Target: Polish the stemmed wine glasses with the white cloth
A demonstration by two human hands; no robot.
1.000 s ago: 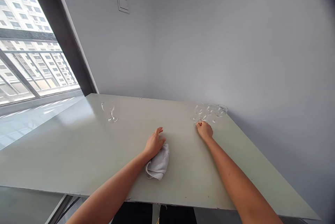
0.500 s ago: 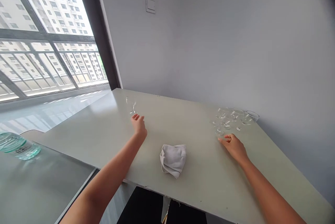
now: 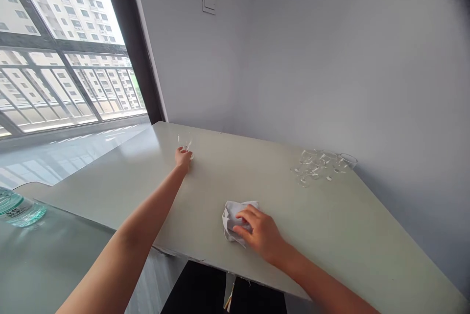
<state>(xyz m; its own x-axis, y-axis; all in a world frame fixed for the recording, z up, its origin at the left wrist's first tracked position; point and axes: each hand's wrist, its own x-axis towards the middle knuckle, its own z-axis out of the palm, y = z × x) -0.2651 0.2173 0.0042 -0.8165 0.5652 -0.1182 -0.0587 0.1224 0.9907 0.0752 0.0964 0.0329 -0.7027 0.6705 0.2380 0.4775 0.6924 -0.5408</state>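
Near the far left of the table, a clear stemmed glass stands upright. My left hand reaches out to it, with fingers closed round its stem, below the bowl. A folded white cloth lies close to the front edge. Over its right side is my right hand, fingers curved and apart; whether the fingertips touch the fabric is hard to see. Part of the cloth is hidden beneath this hand.
Several clear glasses are grouped at the table's far right, near the wall. A large water bottle lies on the lower grey surface at left. Black seats show under the front edge.
My left hand has moved forward to the glass stem. My right hand has left the group of glasses and come left, over the cloth. The view has shifted slightly.
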